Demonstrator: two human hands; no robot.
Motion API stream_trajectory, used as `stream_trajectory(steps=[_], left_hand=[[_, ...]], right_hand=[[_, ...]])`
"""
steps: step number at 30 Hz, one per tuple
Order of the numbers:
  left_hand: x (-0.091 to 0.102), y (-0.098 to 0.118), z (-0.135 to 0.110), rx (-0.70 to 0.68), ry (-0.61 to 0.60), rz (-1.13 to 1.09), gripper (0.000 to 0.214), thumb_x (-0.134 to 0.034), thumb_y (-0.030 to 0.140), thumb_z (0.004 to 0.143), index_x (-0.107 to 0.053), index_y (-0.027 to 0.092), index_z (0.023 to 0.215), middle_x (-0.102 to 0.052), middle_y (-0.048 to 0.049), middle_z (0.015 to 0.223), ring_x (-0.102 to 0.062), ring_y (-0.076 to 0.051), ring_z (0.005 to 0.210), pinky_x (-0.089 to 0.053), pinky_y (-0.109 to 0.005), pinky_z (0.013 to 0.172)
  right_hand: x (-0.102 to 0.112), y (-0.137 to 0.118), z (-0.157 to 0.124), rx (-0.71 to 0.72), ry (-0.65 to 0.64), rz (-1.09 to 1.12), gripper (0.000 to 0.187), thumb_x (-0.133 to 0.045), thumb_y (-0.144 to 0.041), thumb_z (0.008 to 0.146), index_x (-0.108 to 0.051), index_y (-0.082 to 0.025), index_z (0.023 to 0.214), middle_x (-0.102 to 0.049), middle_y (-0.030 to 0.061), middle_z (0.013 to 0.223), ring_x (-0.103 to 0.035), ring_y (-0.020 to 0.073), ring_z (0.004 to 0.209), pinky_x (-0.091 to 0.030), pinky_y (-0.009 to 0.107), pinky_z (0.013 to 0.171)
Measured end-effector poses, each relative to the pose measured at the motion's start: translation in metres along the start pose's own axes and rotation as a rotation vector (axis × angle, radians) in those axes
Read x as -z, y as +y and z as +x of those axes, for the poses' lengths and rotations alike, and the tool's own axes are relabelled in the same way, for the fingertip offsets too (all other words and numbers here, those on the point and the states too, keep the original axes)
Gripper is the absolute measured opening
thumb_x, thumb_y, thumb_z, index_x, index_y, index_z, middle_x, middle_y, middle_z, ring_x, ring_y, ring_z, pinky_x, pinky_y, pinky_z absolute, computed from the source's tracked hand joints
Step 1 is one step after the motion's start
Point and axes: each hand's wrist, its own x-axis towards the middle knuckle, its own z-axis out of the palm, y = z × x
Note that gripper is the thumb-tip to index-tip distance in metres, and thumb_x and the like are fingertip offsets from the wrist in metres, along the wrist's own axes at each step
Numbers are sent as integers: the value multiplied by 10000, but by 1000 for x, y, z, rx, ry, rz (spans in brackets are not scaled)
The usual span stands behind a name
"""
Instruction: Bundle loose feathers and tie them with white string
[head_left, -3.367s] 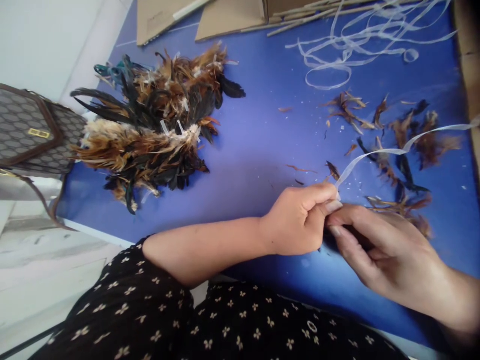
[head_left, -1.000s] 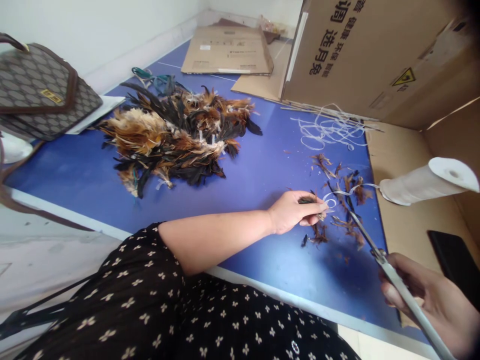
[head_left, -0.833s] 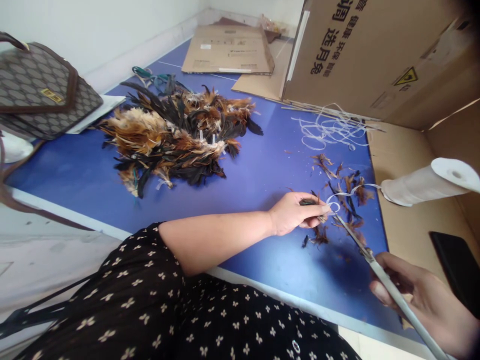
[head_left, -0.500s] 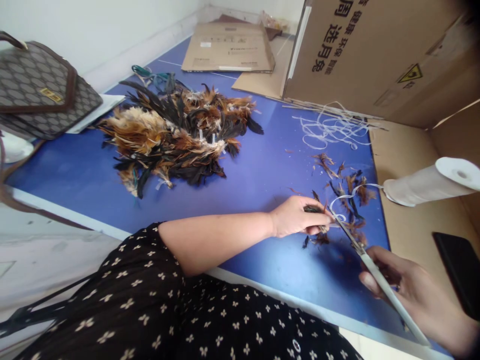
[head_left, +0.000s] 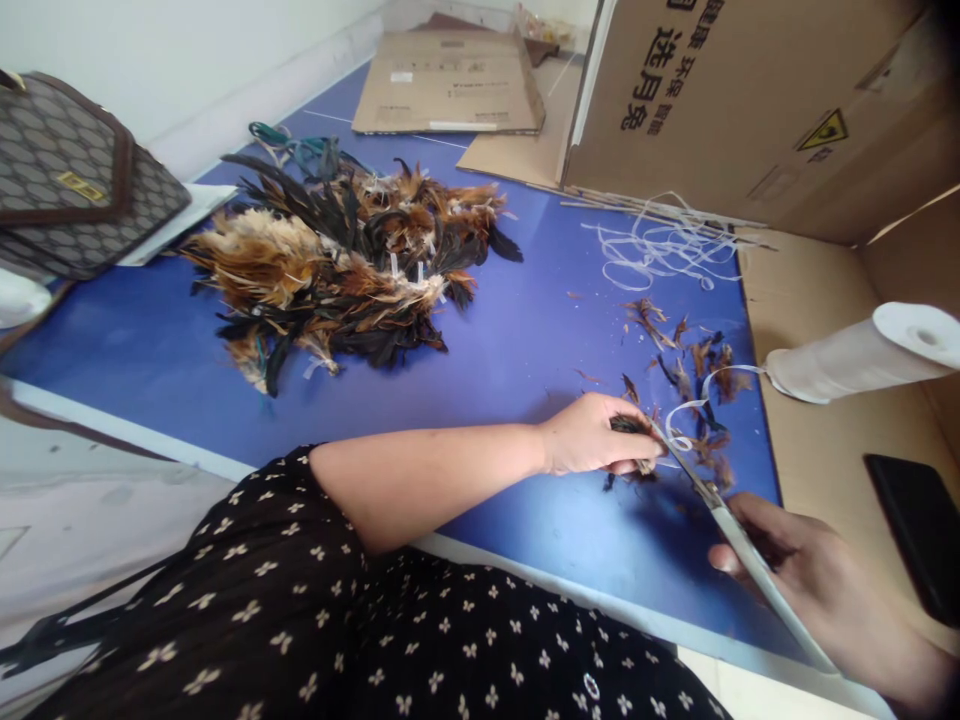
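My left hand pinches a small bunch of dark feathers low over the blue table. In my right hand is a pair of scissors with pale handles, its blades reaching the fingertips of my left hand. A thin white ribbon curls up beside the blades and runs to an upright-tilted ribbon spool on the right. Loose brown and black feather scraps lie just beyond the blades. How far the blades are apart cannot be made out.
A big heap of brown and black feathers lies left of centre. Tangled white ribbon lies by a large cardboard box. A patterned handbag stands at the left, flat cardboard behind, a black phone-like slab right.
The scissor handles and my right hand have shifted slightly left, and the blade tips sit closer to my left fingertips. The whole view has moved a little.
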Motion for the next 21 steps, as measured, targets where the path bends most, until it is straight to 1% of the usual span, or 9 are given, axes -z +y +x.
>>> stream_trajectory(steps=[4,7,10,11,13,15,17,19,21], left_hand=[[1,0,-1,-21,-3,6,363,-1028,329,782,-748,122,886,-739,-14,767,-557,-57,553,-390,-282,579],[0,2,-1,-8,4,21,347,-1019,319,796,-747,123,886,-738,-14,763,-550,-55,555,-390,-279,581],[-1,5,-2,4,20,33,370,-1027,343,796,-726,136,855,-725,-3,736,-536,-53,542,-377,-273,570],[-1,6,-2,5,30,31,379,-1027,352,799,-715,142,847,-725,-1,734,-536,-52,539,-375,-270,566],[0,6,-1,0,57,24,381,-1019,365,817,-708,149,855,-732,-1,743,-542,-51,539,-369,-262,556],[2,4,0,-15,71,26,346,-987,378,863,-734,145,891,-729,-4,734,-546,-54,540,-357,-256,538],[3,2,2,-33,66,31,312,-951,383,908,-770,130,931,-736,-18,738,-563,-61,547,-345,-256,518],[4,-1,3,-35,47,31,289,-929,367,932,-788,116,956,-757,-39,771,-590,-67,559,-348,-259,510],[4,-3,3,-27,36,31,266,-919,343,943,-791,112,971,-766,-45,785,-601,-67,565,-355,-258,514]], right_hand=[[-1,7,-1,58,52,-49,486,-889,-695,834,-746,-242,729,-563,14,597,-480,185,520,-416,303,432],[0,16,-3,72,47,-98,483,-869,-712,864,-764,-252,762,-581,16,600,-511,191,523,-432,304,451],[0,29,-7,57,46,-143,488,-841,-748,885,-813,-262,850,-640,24,631,-565,204,536,-474,308,483],[0,34,-8,44,61,-161,508,-838,-773,879,-829,-265,887,-662,27,645,-580,207,541,-488,311,494],[3,44,-11,2,134,-227,578,-843,-843,839,-843,-272,931,-677,22,645,-578,205,515,-496,321,498],[9,54,-13,-53,251,-328,644,-847,-912,779,-834,-285,926,-677,16,640,-578,207,490,-489,334,491],[18,63,-15,-110,325,-413,676,-863,-947,714,-824,-304,917,-719,24,689,-633,228,517,-503,343,499],[27,69,-18,-147,321,-439,690,-890,-949,657,-826,-323,940,-777,32,775,-696,250,570,-529,349,512],[32,72,-21,-160,286,-419,680,-899,-933,653,-826,-335,968,-798,30,813,-700,247,568,-536,352,508]])
